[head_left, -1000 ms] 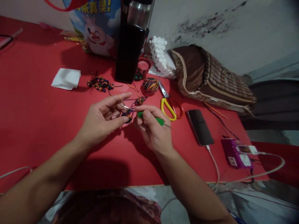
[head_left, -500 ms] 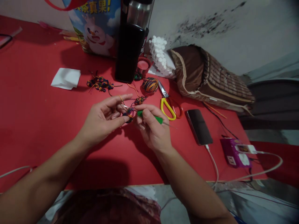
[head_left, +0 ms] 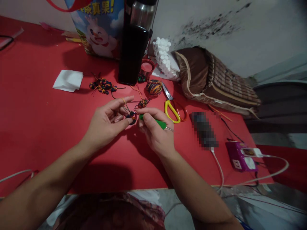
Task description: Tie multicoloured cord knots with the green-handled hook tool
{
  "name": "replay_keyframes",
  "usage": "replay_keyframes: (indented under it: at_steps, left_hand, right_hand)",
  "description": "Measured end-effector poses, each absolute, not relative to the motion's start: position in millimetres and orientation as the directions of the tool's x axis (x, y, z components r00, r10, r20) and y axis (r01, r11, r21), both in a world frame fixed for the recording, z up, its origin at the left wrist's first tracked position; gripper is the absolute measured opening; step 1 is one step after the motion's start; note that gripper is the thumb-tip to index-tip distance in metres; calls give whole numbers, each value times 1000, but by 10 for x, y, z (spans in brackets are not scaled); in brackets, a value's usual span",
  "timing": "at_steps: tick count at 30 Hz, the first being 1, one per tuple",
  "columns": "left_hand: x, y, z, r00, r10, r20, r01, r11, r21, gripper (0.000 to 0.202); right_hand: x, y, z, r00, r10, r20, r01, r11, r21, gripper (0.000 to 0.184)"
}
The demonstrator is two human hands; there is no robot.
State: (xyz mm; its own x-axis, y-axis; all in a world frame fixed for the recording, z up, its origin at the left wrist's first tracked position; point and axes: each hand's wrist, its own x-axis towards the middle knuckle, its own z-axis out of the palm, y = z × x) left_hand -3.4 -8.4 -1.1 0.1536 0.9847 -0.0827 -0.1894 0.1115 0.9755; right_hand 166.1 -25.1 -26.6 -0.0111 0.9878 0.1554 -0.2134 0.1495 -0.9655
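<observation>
Between thumb and fingers, my left hand (head_left: 105,119) pinches a small crocheted piece (head_left: 131,118) of dark blue and orange yarn. A strand of yarn loops over its raised index finger. My right hand (head_left: 155,131) grips a crochet hook (head_left: 159,123) by its green handle, and the hook's thin tip reaches to the top edge of the piece. Just beyond the fingers lies a little bundle of the same yarn (head_left: 143,103). Farther back is a multicoloured yarn ball (head_left: 153,87). Several finished-looking crocheted bits (head_left: 103,86) lie to the left in a cluster.
Scissors (head_left: 172,110) with yellow and red handles lie right of the yarn ball. A blurred-out phone (head_left: 204,130) on a white cable and a purple box (head_left: 241,156) are at right. A black phone (head_left: 133,56) leans on a bottle (head_left: 143,14). White folded paper (head_left: 68,80) lies left.
My right hand has shifted slightly left with the crochet hook, its tip now closer into the crocheted piece. My left hand stays nearly still.
</observation>
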Motion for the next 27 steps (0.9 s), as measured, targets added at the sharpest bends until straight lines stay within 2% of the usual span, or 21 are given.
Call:
replay_keyframes:
  at_steps: [2, 4, 7, 9, 11, 14, 15, 17, 22, 27]
  left_hand:
    - [-3, -108, -3, 131, 987, -96, -163, 117, 980, 66]
    - [27, -132, 1, 119, 987, -109, -168, 128, 978, 69]
    - [47, -150, 2, 134, 980, -148, -249, 178, 952, 72]
    - [32, -144, 5, 167, 971, -170, -315, 216, 924, 68]
    - [-2, -129, 14, 201, 962, -183, -351, 245, 904, 60]
    - [-62, -105, 40, 283, 938, -201, -341, 294, 893, 55]
    - [-77, -101, 53, 322, 923, -212, -323, 318, 891, 55]
    - [-94, -101, 89, 415, 880, -232, -273, 364, 890, 54]
    - [-88, -114, 192, 545, 799, -255, -169, 403, 900, 51]
    - [-100, -116, 204, 547, 791, -274, -130, 404, 905, 51]
  right_hand:
    - [1661, -286, -270, 27, 962, 273, -5, 274, -962, 17]
    - [1650, -321, -268, 40, 904, 426, 189, 412, -891, 14]
    - [1627, -345, -282, 43, 831, 555, 289, 521, -803, 16]
    - [1619, -327, -306, 72, 840, 537, 236, 509, -828, 17]
    - [1618, -280, -329, 90, 900, 427, 71, 422, -904, 20]
    - [1634, -183, -335, -29, 994, 109, -314, 94, -945, 39]
    - [1645, -151, -329, -88, 996, 9, -391, -27, -920, 47]
    - [1675, -101, -314, -174, 981, -86, -457, -157, -876, 58]
    - [1766, -46, -302, -292, 949, -118, -452, -246, -858, 73]
    - [1799, -33, -276, -273, 960, -62, -460, -187, -868, 66]
